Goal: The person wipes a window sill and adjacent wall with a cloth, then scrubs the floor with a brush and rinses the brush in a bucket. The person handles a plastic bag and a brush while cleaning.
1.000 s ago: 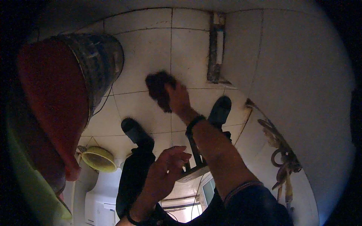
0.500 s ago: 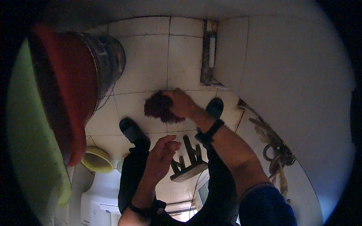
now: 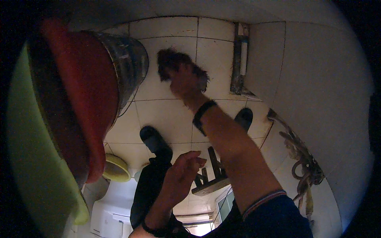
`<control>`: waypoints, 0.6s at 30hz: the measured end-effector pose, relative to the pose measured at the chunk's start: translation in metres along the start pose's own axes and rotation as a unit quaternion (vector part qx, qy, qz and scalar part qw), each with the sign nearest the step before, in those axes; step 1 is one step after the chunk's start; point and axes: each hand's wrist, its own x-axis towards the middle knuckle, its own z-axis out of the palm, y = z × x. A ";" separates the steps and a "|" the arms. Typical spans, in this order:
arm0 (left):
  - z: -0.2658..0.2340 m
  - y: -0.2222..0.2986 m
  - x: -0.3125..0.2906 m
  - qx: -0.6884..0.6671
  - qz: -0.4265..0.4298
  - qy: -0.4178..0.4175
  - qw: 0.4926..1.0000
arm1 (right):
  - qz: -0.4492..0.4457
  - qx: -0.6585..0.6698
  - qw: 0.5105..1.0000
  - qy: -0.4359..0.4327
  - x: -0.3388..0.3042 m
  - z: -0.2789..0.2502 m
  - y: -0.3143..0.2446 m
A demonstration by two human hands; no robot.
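My right hand (image 3: pixel 185 82) grips a dark reddish-brown, shaggy cloth (image 3: pixel 172 61) and presses it against the tiled floor (image 3: pixel 164 115). The cloth spreads out past the fingers on both sides, and its exact kind is hard to make out in the dim light. Lower down, my left hand (image 3: pixel 180 178) hangs in the air above my knee with its fingers loosely bent and apart, nothing in them. Just right of that hand, a small wooden stool (image 3: pixel 210 186) stands on the floor between my legs.
On the left are a red basin (image 3: pixel 93 79), a green basin (image 3: pixel 37 139) and a dark bucket (image 3: pixel 133 59). A yellow basin (image 3: pixel 116 168) lies farther down. My shoes (image 3: pixel 152 137) flank the work spot. Pipes (image 3: pixel 299 158) run along the right wall (image 3: pixel 313 79).
My right hand has pushed the shaggy cloth forward over the floor, away from me. My left hand stays raised near my knee. The whole view has shifted slightly.
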 end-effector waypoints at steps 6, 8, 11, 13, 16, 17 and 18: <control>-0.010 -0.007 -0.002 0.034 -0.039 0.015 0.999 | -0.055 0.123 0.970 -0.200 -0.087 0.056 -0.076; -0.017 -0.023 -0.007 0.049 -0.020 0.032 0.998 | -0.074 0.165 0.963 -0.201 -0.125 0.057 -0.085; -0.032 -0.059 -0.014 -0.005 0.037 0.091 0.995 | -0.050 0.172 0.936 -0.301 -0.182 0.031 -0.081; -0.035 -0.088 -0.009 -0.104 0.066 0.115 0.986 | -0.053 0.165 0.936 -0.306 -0.232 -0.006 -0.063; -0.025 -0.120 -0.022 -0.175 0.126 0.073 0.974 | -0.030 0.178 0.936 -0.303 -0.293 -0.069 -0.030; -0.018 -0.128 -0.035 -0.164 0.108 0.062 0.979 | 0.046 0.180 0.900 -0.394 -0.312 -0.091 -0.021; -0.009 -0.130 -0.052 -0.128 0.068 0.077 0.987 | 0.034 0.196 0.918 -0.343 -0.335 -0.117 -0.012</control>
